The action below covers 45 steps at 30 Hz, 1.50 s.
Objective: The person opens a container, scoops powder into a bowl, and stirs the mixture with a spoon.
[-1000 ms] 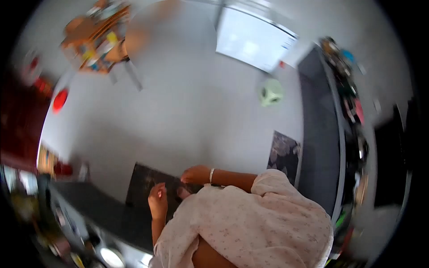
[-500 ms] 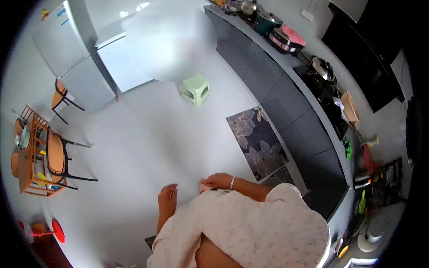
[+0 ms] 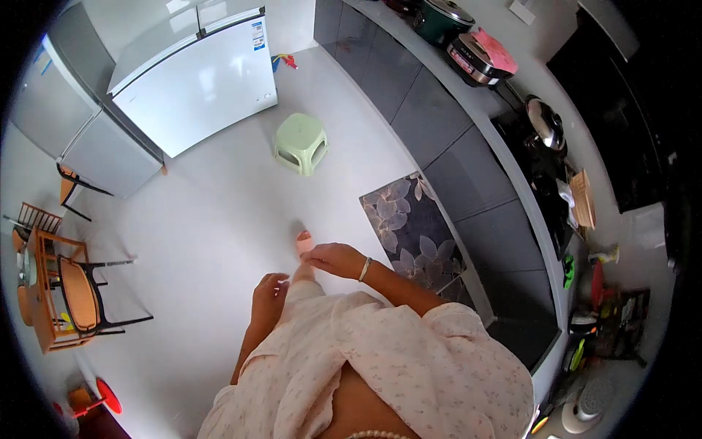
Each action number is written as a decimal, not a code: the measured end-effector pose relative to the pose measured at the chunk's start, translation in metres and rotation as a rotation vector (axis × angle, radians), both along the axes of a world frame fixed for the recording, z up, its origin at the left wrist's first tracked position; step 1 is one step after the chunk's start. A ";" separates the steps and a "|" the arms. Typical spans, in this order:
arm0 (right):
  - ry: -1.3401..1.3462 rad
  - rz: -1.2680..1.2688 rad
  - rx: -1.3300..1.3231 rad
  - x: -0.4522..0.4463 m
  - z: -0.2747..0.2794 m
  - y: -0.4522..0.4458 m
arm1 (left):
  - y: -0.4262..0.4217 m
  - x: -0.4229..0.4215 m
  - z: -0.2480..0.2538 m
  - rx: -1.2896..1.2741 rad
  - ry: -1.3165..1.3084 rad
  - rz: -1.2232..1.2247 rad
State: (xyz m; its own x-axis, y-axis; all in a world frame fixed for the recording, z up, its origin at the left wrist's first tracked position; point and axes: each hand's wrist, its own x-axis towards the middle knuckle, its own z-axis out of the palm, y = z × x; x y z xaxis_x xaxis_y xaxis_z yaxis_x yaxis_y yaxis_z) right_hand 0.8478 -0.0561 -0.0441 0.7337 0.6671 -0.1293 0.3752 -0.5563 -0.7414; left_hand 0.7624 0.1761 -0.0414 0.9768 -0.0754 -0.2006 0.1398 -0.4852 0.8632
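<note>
My left hand (image 3: pixel 270 291) hangs in front of my body at the lower middle of the head view, its fingers loosely bent and apart, with nothing visible in it. To the right of it, my right hand (image 3: pixel 335 260) is held forward over the floor, a pale bracelet (image 3: pixel 365 269) on its wrist. Its fingers are bent loosely and I see nothing in them. Just beyond its fingertips, a foot in a pink slipper (image 3: pixel 304 243) shows on the floor. Both hands are near my light patterned clothing (image 3: pixel 395 322) and apart from each other.
A pale green stool (image 3: pixel 301 135) stands ahead, before a white chest freezer (image 3: pixel 197 88). Grey cabinets (image 3: pixel 468 168) line the right, with cookware on the counter. A dark floral mat (image 3: pixel 413 227) lies beside them. Chairs (image 3: pixel 79 293) and a table (image 3: pixel 44 300) stand left.
The view has shifted forward and down; the stool and freezer look nearer. My hands sit higher in view, and a slippered foot now shows ahead of my right hand.
</note>
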 end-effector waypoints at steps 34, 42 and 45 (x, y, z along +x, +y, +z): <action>0.132 -0.288 0.304 0.710 0.061 -0.270 | -0.330 0.684 0.021 -0.374 0.163 -0.704; 0.171 -0.181 0.316 0.872 0.080 -0.243 | -0.309 0.851 0.123 -0.884 0.242 -0.841; 0.184 -0.208 0.292 0.943 0.078 -0.236 | -0.312 0.918 0.134 -1.244 0.170 -1.312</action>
